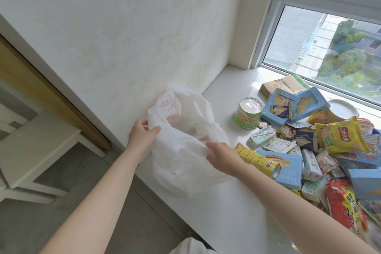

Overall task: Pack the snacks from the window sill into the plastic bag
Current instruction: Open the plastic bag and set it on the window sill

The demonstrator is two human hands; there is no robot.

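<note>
Plastic bag [185, 150]: white, thin, crumpled, with an orange-pink cartoon print on its far-left side. It sits at the left end of the window sill [224, 90], close against the wall [123, 37], its mouth spread open and facing up.

Head view, item by item:

- Left hand [142, 136]: at the bag's left rim, fingers [145, 122] and thumb pinched together on the film.
- Right hand [221, 155]: at the bag's near-right rim, fingers [210, 145] bent over and clamped on the plastic.
- Snacks [309, 150]: a loose heap on the sill to the right of the bag, none in either hand.
  - Green cup [248, 113] with a film lid, upright, standing apart at the heap's left edge.
  - Pale blue boxes [288, 105] behind the cup, leaning on one another.
  - Yellow crisp bag [342, 134] on top of the pile.
  - Yellow tube [257, 160] lying just beside the right hand, across another blue box.
  - Red packet [342, 204] at the near right.
- Brown paper bag [282, 84]: flat, at the back of the heap, by the window [329, 43].
- White side table [31, 150]: on the floor, well left of the sill.
</note>
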